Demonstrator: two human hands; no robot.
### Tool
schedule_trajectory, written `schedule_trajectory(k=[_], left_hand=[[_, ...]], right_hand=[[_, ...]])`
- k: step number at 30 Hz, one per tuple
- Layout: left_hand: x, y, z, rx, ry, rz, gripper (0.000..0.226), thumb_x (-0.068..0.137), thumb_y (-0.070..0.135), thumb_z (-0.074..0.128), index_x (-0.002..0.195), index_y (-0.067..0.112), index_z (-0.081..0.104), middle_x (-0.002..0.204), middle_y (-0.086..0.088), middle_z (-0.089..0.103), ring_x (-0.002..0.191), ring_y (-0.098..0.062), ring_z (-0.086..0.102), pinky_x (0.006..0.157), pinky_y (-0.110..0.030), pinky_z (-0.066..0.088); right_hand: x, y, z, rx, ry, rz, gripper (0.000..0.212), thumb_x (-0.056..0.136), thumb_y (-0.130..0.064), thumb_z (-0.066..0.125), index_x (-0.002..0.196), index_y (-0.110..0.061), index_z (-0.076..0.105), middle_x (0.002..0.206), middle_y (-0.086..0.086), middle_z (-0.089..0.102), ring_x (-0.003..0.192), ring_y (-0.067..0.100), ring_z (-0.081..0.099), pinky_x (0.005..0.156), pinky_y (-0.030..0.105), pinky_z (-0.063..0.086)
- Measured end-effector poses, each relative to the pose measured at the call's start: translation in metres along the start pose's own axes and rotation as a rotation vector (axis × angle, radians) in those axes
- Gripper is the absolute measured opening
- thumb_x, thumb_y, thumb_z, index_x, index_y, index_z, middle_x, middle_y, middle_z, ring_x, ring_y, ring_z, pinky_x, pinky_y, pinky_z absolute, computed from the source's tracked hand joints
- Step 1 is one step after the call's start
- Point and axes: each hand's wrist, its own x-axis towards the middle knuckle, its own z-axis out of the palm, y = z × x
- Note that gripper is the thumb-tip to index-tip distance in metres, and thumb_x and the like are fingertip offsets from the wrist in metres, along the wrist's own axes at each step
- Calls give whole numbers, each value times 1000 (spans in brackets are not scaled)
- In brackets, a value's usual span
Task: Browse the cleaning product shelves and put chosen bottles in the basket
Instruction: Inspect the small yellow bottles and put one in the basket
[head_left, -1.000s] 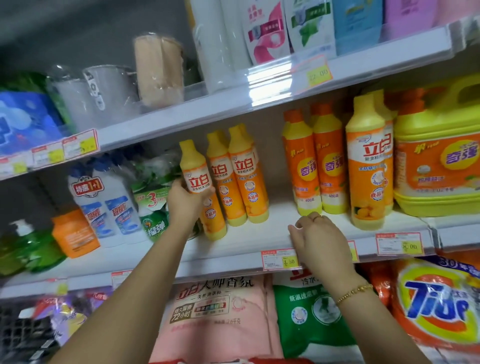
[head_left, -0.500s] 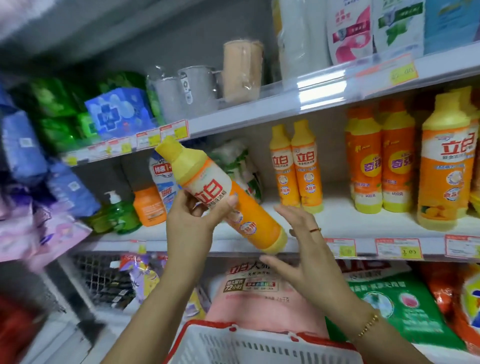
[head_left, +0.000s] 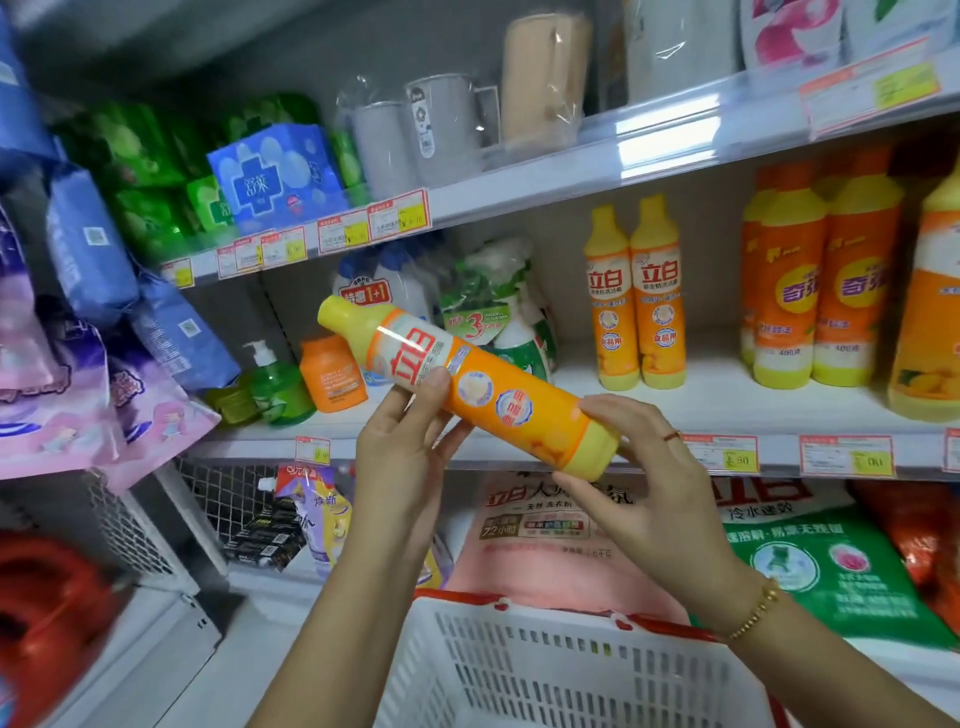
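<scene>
An orange dish-soap bottle (head_left: 488, 387) with a yellow cap lies almost sideways in front of the middle shelf, cap to the upper left. My left hand (head_left: 402, 457) grips its label end from below, thumb on top. My right hand (head_left: 641, 475) holds the yellow base end, fingers curled round it. A white basket (head_left: 561, 670) with a red rim sits directly below both hands. Two matching bottles (head_left: 636, 296) stand upright on the shelf behind.
Larger orange bottles (head_left: 810, 280) fill the shelf to the right. Green soap pump (head_left: 275, 384), small orange bottle (head_left: 332, 371) and spray bottles (head_left: 498, 317) stand left. Detergent bags (head_left: 545, 530) lie on the lower shelf. Blue and pink packs (head_left: 88, 312) hang at the left.
My left hand took the bottle off the shelf and tilted it sideways. My right hand left the shelf edge and now holds the bottle's base. The view swung left and the basket appeared.
</scene>
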Motion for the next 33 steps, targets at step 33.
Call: schedule_trajectory(k=[33], left_hand=[[20, -24, -19, -122, -286, -46, 69, 44, 32, 94, 104, 15, 65, 87, -2, 73, 75, -12, 69, 66, -27, 56]], right_hand=[[7, 7, 13, 1153, -334, 795, 55, 58, -47, 85, 98, -13, 70, 89, 20, 65, 66, 29, 59, 56, 31, 52]])
